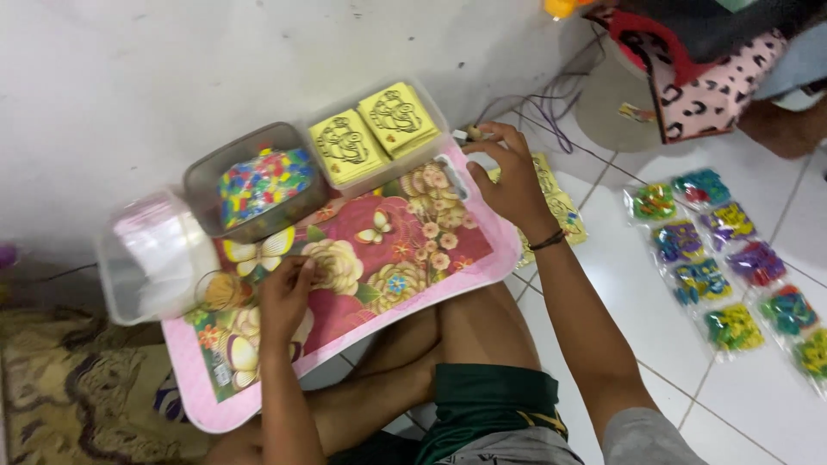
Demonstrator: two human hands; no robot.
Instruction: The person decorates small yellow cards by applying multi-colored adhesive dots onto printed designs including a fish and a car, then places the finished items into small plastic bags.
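Observation:
A pink tray (482, 267) with a flower and butterfly pattern rests across my lap. My left hand (286, 297) lies on the tray's near left part, fingers curled down on its surface; I cannot see anything in it. My right hand (510, 176) reaches past the tray's far right corner, fingers closed on a small pale thing I cannot make out, above a yellow printed sheet (560, 207) on the floor. On the tray's far edge stand a clear tub of yellow printed cards (377, 133) and a grey tub of small multicoloured pieces (258, 182).
A clear tub of plastic bags (151, 254) sits at the tray's left. Several bagged sets of coloured pieces (724, 258) lie in rows on the white tiles at right. A patterned cloth (77, 396) is at lower left; wires (551, 99) and a pink spotted bag (715, 90) lie beyond.

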